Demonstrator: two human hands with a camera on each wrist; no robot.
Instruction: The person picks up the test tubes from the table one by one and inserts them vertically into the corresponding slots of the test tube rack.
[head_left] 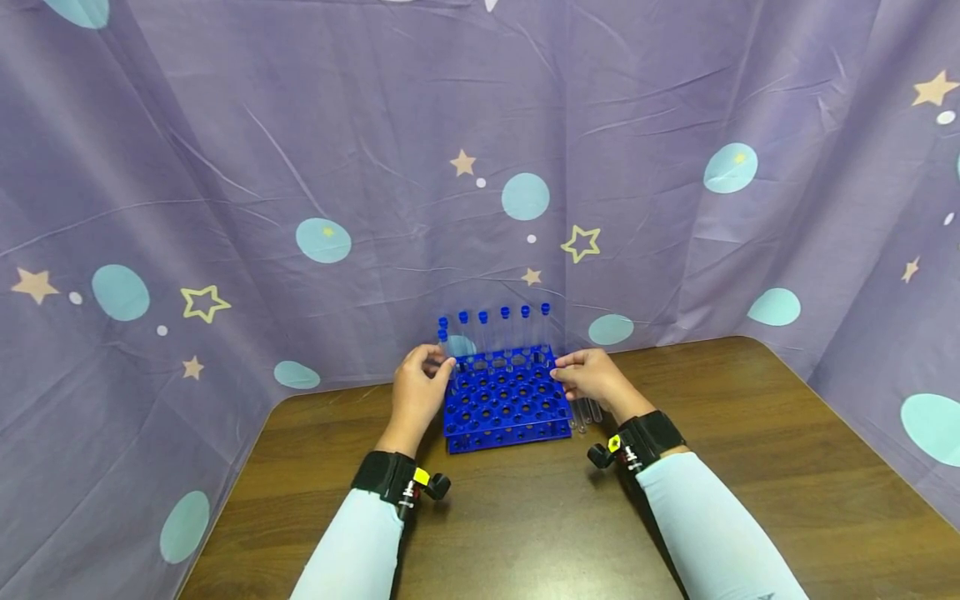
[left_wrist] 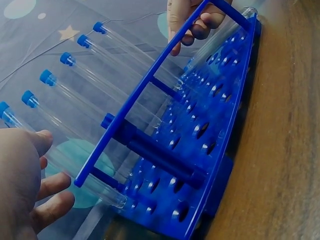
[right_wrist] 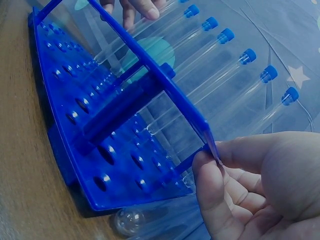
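Head view shows 7 tube caps (head_left: 505, 312), left wrist 6.

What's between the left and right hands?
The blue rack, with capped tubes standing mostly along its far side. The head view shows it.

Rack (head_left: 507, 400): standing on table (head_left: 525, 533), before curtain (head_left: 405, 108)
Upright tubes (head_left: 506, 329): mostly lining rack's rear
Loose tubes (head_left: 588, 412): lying right of rack
Left hand (head_left: 417, 390): flanking rack's left
Right hand (head_left: 597, 380): touching rack's right
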